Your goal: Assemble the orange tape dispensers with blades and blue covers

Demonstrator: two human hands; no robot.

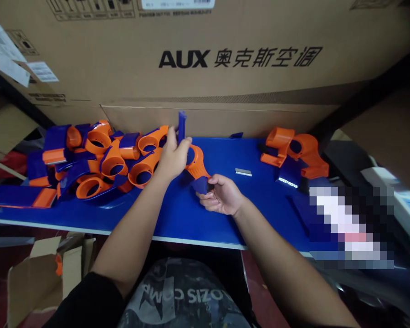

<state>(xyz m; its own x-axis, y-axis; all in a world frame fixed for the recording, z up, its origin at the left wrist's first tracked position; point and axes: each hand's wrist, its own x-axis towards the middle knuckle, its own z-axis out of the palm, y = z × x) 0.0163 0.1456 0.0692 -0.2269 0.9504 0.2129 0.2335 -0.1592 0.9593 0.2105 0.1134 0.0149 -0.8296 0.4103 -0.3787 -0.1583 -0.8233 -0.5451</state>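
My left hand (173,154) is closed on a blue plastic piece (181,126) that stands upright above the fingers, seen nearly edge-on. Close by on its right is an orange and blue tape dispenser part (198,165), with a round orange end and a blue lower end. My right hand (225,196) pinches that blue lower end between thumb and fingers. Whether the left fingers also touch the orange end cannot be made out. A small metal strip (243,172), probably a blade, lies on the blue tabletop (218,228) right of the hands.
Several orange and blue tape dispensers (114,164) are heaped at the left. Orange parts (280,141) and a blue piece (289,175) lie at the right. A large cardboard box (205,86) walls off the back. An open carton (34,278) stands below left.
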